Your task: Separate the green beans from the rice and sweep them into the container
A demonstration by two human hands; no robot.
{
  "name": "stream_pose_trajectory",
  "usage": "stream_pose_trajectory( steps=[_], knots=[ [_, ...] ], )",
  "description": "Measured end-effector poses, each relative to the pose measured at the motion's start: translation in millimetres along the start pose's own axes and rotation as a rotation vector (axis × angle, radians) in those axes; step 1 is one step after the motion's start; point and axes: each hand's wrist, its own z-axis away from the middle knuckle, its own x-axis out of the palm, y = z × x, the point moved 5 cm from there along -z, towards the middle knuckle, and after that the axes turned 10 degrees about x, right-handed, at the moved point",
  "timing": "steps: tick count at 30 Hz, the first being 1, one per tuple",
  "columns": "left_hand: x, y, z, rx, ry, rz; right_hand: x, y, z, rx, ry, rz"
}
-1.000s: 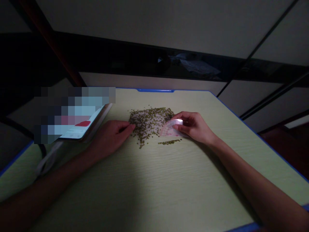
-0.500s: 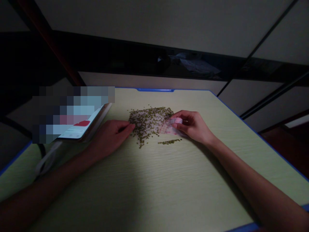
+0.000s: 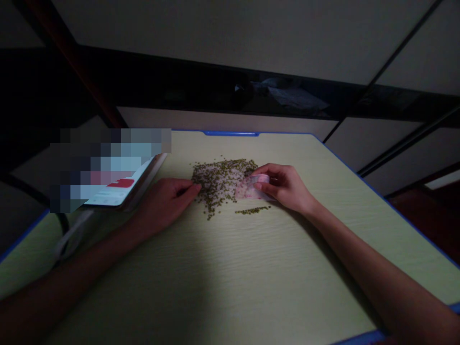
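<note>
- Well, your right hand point(image 3: 287, 187), a little right of the frame's centre, has its thumb and fingers clamped on a clear plastic protractor point(image 3: 247, 192) with a curved edge and pinkish markings.
- That protractor sits near the centre of the frame, against the lower right side of a loose heap of small green beans mixed with whitish grains point(image 3: 223, 179).
- Your left hand point(image 3: 167, 199), left of centre, has its thumb and fingertips close together at the left edge of the heap; you cannot tell here whether anything is pinched between them.
- The two hands are apart, with the heap between them.
- Just below the protractor in the frame, you have a short, narrow row of green beans point(image 3: 252, 211) lying apart from the heap.
- All of this is on your pale, wood-grained tabletop with blue edging point(image 3: 237, 278), which fills the middle and bottom of the frame.
- At the left of the frame, beyond your left hand, a flat device with a lit screen point(image 3: 102, 196) stands tilted, its upper part pixelated.
</note>
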Motion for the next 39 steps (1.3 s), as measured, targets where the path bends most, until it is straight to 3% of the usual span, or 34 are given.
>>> stream_pose_trajectory(
  steps=[14, 30, 39],
  knots=[
    [-0.4, -0.7, -1.7, 0.025, 0.027, -0.029, 1.8, -1.3, 1.4, -0.032, -0.056, 0.011],
    [0.4, -1.8, -2.4, 0.043, 0.028, -0.026, -1.1, 1.6, -0.3, 0.014, 0.056, -0.009],
    [0.2, -0.8, -0.1, 0.022, 0.014, -0.019, 1.9, -0.6, 0.0, -0.014, 0.01, -0.011]
  ],
)
